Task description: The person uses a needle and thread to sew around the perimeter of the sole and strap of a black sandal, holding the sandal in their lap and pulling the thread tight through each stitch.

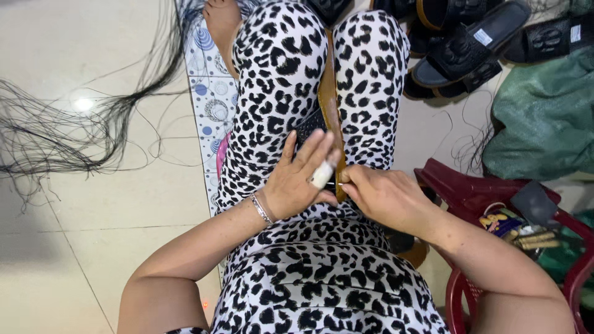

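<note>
A brown-soled sandal (328, 105) with a black upper stands on edge, clamped between my knees in leopard-print trousers. My left hand (296, 179) rests on the sandal's near end with its fingers spread; one finger is wrapped in white tape, and a silver bracelet is on the wrist. My right hand (377, 192) pinches the sole's edge close to the left fingertips. What the right fingers hold is too small to see.
Several black sandals (470, 46) lie piled at the top right beside a green sack (544, 117). A red plastic stool (470, 192) at my right carries small tools and packets. Loose black threads (55, 130) spread over the tiled floor at left. A patterned mat (210, 93) lies under my legs.
</note>
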